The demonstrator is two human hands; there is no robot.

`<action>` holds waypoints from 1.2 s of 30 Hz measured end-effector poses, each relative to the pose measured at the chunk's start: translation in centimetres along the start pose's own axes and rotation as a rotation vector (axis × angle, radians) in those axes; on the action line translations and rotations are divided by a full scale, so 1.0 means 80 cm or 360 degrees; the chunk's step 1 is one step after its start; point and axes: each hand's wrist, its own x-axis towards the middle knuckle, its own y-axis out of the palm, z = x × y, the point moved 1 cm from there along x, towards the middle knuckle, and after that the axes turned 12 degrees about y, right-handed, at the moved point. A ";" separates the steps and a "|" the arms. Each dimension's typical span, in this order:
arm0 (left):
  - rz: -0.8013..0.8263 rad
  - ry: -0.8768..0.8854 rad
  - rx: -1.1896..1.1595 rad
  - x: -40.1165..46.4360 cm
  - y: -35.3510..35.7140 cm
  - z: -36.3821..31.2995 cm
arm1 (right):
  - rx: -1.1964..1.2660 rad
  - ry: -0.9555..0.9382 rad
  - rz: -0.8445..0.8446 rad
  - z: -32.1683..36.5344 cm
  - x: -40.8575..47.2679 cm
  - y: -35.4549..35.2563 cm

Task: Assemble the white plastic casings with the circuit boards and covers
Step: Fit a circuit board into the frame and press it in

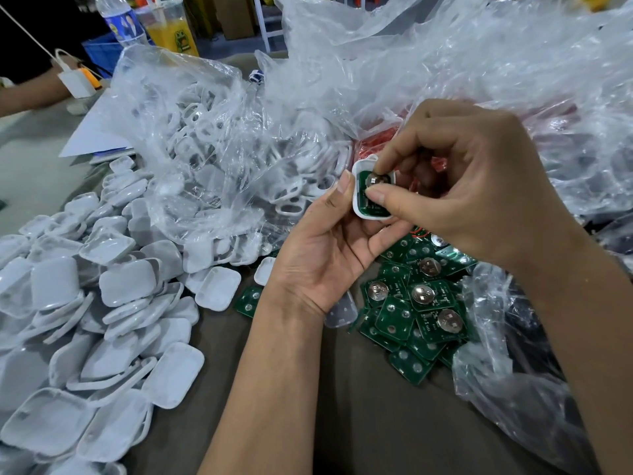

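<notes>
My left hand [322, 248] grips a white plastic casing [356, 200] from below, thumb along its left edge. Inside the casing sits a green circuit board [363, 177] with a round metal battery clip. My right hand [469, 186] comes in from the right, and its thumb and forefinger pinch the board at the clip. A heap of loose green circuit boards [418, 303] lies on the table under my hands. A large pile of white covers [102, 303] spreads over the left of the table.
A clear bag of white casing frames [205, 145] lies behind the pile. Crumpled clear plastic bags [445, 56] fill the back and right, with red parts [376, 140] under them. A water bottle [120, 22], a cup of orange drink [173, 32] and another person's arm [30, 94] are at the far left.
</notes>
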 end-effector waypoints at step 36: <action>0.0033 -0.0060 -0.0086 0.000 0.001 -0.001 | -0.0112 0.0035 0.0019 0.009 -0.002 -0.004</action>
